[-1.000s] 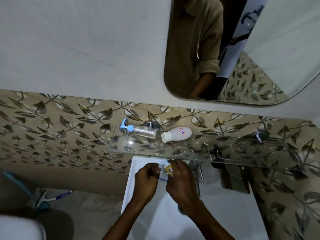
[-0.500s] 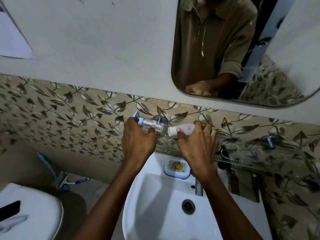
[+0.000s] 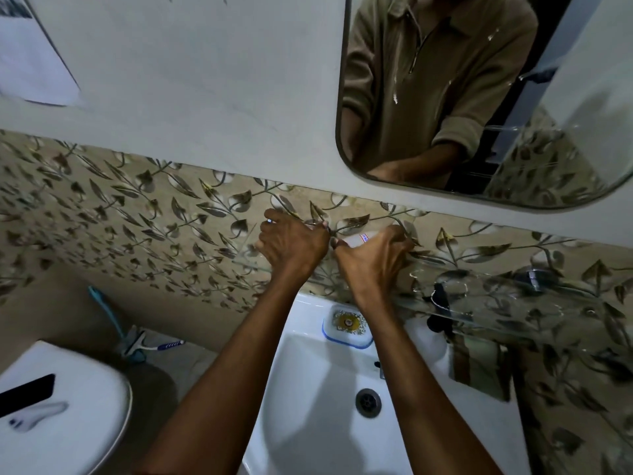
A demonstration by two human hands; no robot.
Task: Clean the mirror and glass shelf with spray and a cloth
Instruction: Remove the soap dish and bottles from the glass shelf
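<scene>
My left hand (image 3: 291,245) grips the clear pump bottle with the blue head (image 3: 313,223) on the glass shelf (image 3: 496,303); only slivers of the bottle show past my fingers. Beside it my right hand (image 3: 375,257) grips the white bottle (image 3: 358,238), whose label peeks out above my thumb. Both hands are over the shelf's left end, close together. The mirror (image 3: 479,97) hangs above on the right and shows white streaks and the reflection of a person's torso. No cloth is in view.
A white sink (image 3: 325,406) sits below my arms, with a soap dish (image 3: 347,325) on its back rim. A white toilet lid (image 3: 61,406) at lower left carries a dark phone (image 3: 25,394). A squeegee (image 3: 147,346) lies on the floor. A dark object (image 3: 440,296) rests mid-shelf.
My hands rose from the soap dish at the sink to the shelf and closed round the two bottles. The view has tilted up, showing more of the mirror.
</scene>
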